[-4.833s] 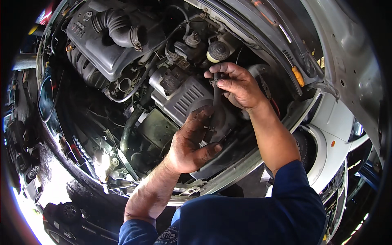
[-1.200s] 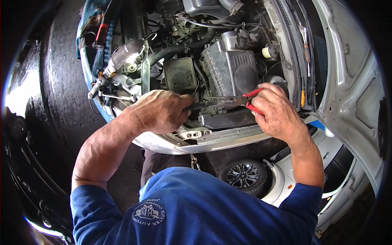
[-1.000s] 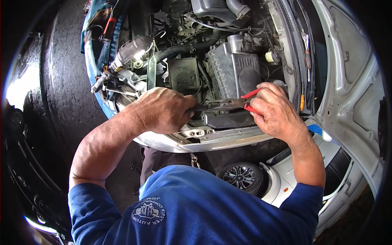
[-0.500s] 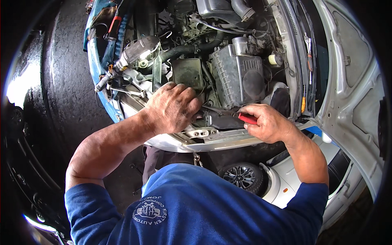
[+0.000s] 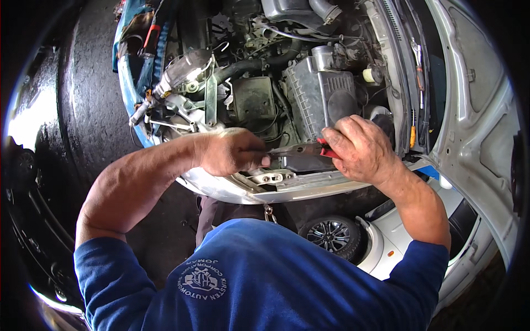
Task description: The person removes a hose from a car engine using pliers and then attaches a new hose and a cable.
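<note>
My right hand (image 5: 361, 149) is closed around the red handles of a pair of pliers (image 5: 302, 149) over the front edge of a car's engine bay. The metal jaws point left, toward my left hand. My left hand (image 5: 232, 151) is closed, thumb and fingers pinched together at the jaw end. Whatever it grips there is hidden by the fingers. Just beyond both hands sit a black air filter box (image 5: 320, 102) and a dark square-topped box (image 5: 254, 99). Beneath the pliers lies a black plastic part (image 5: 306, 163).
The raised hood (image 5: 469, 83) stands at the right. Screwdrivers (image 5: 413, 129) lie along the cowl, and a red-handled tool (image 5: 152, 38) rests on the blue-covered fender at far left. A wheel (image 5: 331, 237) and a white car (image 5: 397, 248) are below right.
My right hand has turned over and risen slightly, bringing the pliers' metal jaws into view. My left hand has lowered and rolled, its fingers now pointing right toward the jaws.
</note>
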`<action>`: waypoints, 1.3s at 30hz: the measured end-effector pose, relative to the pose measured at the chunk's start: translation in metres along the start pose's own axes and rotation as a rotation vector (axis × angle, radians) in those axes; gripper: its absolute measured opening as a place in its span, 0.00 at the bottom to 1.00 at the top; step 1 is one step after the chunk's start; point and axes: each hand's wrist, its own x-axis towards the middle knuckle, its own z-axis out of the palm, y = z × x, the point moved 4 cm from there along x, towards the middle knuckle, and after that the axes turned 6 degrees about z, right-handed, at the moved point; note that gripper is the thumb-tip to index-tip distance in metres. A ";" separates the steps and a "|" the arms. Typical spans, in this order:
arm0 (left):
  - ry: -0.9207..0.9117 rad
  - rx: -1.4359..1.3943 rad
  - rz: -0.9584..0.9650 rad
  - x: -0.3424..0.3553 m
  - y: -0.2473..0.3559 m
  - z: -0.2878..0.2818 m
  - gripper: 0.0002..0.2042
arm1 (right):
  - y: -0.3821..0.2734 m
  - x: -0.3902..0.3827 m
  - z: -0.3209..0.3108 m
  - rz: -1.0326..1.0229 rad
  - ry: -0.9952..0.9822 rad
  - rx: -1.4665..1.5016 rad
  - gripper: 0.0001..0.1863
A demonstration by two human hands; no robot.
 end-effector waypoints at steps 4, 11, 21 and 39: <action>0.066 0.173 0.056 0.015 -0.027 0.010 0.21 | 0.003 -0.004 0.018 0.091 -0.015 -0.044 0.31; 0.456 0.272 -0.138 0.037 -0.009 -0.013 0.14 | 0.079 -0.079 0.036 0.649 0.006 0.019 0.28; 0.744 -0.207 -0.060 0.114 0.039 -0.086 0.14 | 0.187 -0.201 0.116 1.203 0.082 0.064 0.28; 0.185 -0.678 0.067 0.398 0.054 -0.249 0.21 | 0.210 -0.204 0.148 1.149 0.408 0.188 0.25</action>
